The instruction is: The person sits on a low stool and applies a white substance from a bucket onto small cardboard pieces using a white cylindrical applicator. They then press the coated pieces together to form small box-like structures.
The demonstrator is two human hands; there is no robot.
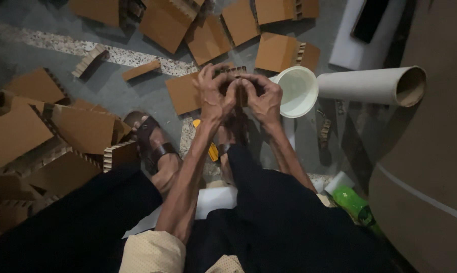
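While both hands, left hand (pixel 214 95), right hand (pixel 262 96), pinch a cardboard piece (pixel 237 72), mostly hidden by fingers, white bowl (pixel 298 91) beside

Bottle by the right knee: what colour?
Green bottle with a white cap, clearest in the head view.

Only 1 view exists, so nothing is shared between views. The head camera looks almost straight down from above the seated person's lap onto the grey floor (pixel 112 91). It sits close to the white bowl (pixel 296 91), which lies just right of the frame's centre. Left of and beyond the bowl spread cardboard pieces (pixel 87 129); just right of it lies a white tube (pixel 370 86).
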